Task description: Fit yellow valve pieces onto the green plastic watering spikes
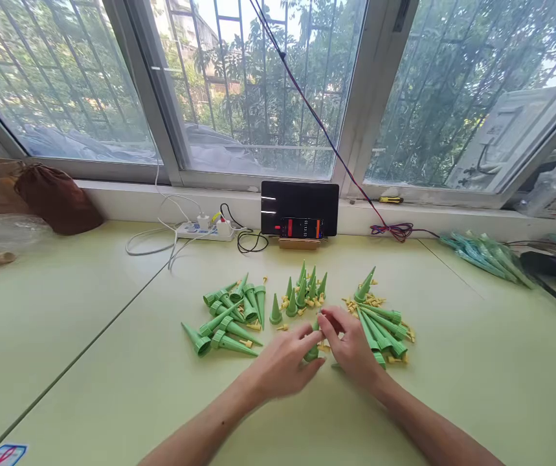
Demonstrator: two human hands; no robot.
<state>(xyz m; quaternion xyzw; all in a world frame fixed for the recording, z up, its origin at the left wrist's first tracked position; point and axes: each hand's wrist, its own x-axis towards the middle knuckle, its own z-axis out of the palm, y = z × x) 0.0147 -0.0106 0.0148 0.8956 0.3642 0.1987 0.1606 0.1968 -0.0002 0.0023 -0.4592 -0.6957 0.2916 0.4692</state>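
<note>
My left hand (pixel 285 366) is closed around a green plastic watering spike (pixel 311 353), whose wide ribbed end shows below my fingers. My right hand (pixel 348 340) pinches at the upper, narrow part of the same spike; the fingertips hide whether a small yellow piece is between them. Just beyond my hands, several green spikes (pixel 301 294) stand upright with yellow valves (pixel 311 301) among them. To the left lies a loose pile of green spikes (pixel 229 323). Beside my right hand is another pile of spikes (pixel 387 330), with small yellow valves (pixel 375 300) heaped behind it.
A tablet (pixel 300 200) leans at the back with a phone (pixel 301 228) showing a timer before it. White cables run from a power strip (pixel 204 230). Teal and green plastic bags (pixel 486 255) lie at right; a brown pouch (pixel 59 197) sits at left. A screwdriver (pixel 390 200) rests on the sill.
</note>
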